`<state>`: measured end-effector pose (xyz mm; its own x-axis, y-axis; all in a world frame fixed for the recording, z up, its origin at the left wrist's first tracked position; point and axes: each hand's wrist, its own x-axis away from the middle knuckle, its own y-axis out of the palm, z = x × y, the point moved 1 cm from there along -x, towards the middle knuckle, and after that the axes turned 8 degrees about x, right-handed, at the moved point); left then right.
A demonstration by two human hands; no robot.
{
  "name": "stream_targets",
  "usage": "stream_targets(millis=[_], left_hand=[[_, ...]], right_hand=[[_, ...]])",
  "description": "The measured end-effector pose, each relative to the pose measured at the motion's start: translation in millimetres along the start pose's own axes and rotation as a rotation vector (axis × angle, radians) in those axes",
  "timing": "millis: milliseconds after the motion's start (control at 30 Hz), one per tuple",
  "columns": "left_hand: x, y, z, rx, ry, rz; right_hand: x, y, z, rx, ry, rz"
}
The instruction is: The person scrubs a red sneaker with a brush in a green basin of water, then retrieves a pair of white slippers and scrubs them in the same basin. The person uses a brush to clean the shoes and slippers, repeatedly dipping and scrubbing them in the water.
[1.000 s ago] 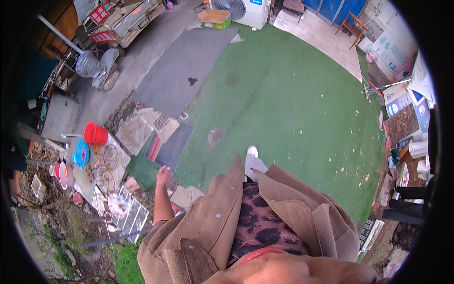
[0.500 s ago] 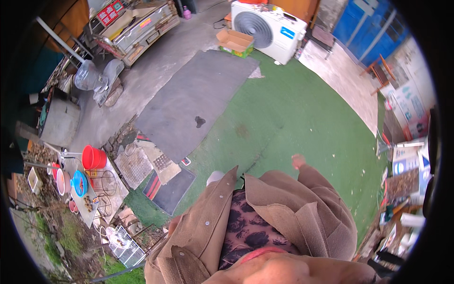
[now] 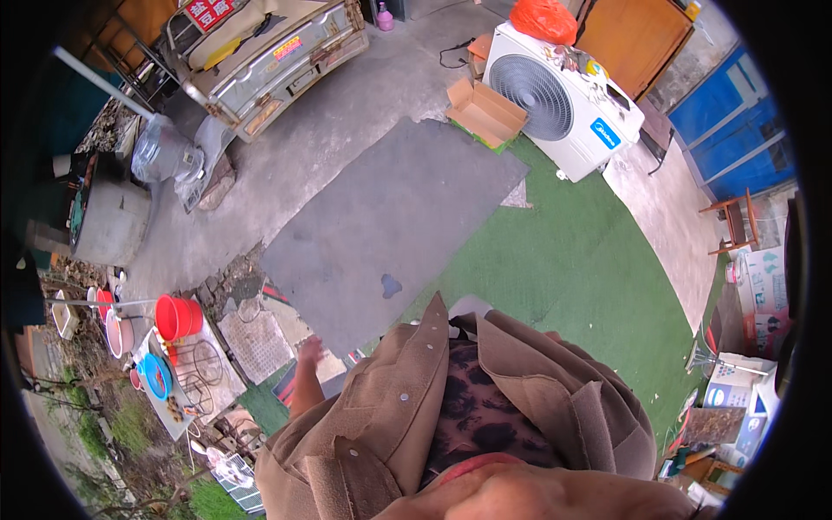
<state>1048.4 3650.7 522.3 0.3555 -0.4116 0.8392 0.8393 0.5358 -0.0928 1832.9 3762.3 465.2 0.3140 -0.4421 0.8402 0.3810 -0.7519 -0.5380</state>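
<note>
My left hand [image 3: 309, 350] swings out low beside the brown coat [image 3: 381, 394], over worn mats at the left. Its fingers are blurred, and nothing shows in it. Closest beneath it lie a patterned mat [image 3: 333, 371] and the edge of a large grey mat [image 3: 355, 243] with a dark patch. My right hand is out of sight, hidden by the coat or below it. The tip of a light shoe [image 3: 471, 305] shows just past the coat's front, on the green floor covering [image 3: 563, 269].
Ahead stands a white outdoor air-conditioner unit [image 3: 563, 104], with an orange bag [image 3: 544, 21] on top and an open cardboard box [image 3: 488, 113] beside it. A vehicle's tailgate [image 3: 286, 65] is far left. A red bucket [image 3: 178, 317] and blue basin [image 3: 155, 376] stand left. Boxes [image 3: 732, 394] line the right.
The air conditioner and box appear larger and farther right. My left hand has come into view at the left, while my right hand has gone out of view. A shoe tip shows at centre.
</note>
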Motion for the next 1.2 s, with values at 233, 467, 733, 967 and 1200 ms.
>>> stream_targets(millis=[233, 467, 733, 967, 1200], left_hand=[[-108.8, 151.1, 263.4, -0.044, 0.340, 0.074], [-141.1, 309.2, 387.2, -0.242, -0.074, -0.045], [-249.1, 349.9, 547.2, -0.146, -0.196, 0.046], [-430.6, 467.6, 784.0, -0.535, -0.137, -0.136], [-538.0, 728.6, 1048.4, -0.675, 0.795, -0.515]], right_hand=[[-101.1, -123.6, 110.1, -0.203, 0.125, -0.019], [-243.5, -403.3, 277.8, 0.087, 0.200, 0.286], [-394.9, -736.2, 381.5, 0.056, 0.197, 0.561], [-449.3, -807.6, 329.6, 0.134, 0.199, 0.325], [-476.6, -831.9, 316.3, -1.318, 0.213, 0.280]])
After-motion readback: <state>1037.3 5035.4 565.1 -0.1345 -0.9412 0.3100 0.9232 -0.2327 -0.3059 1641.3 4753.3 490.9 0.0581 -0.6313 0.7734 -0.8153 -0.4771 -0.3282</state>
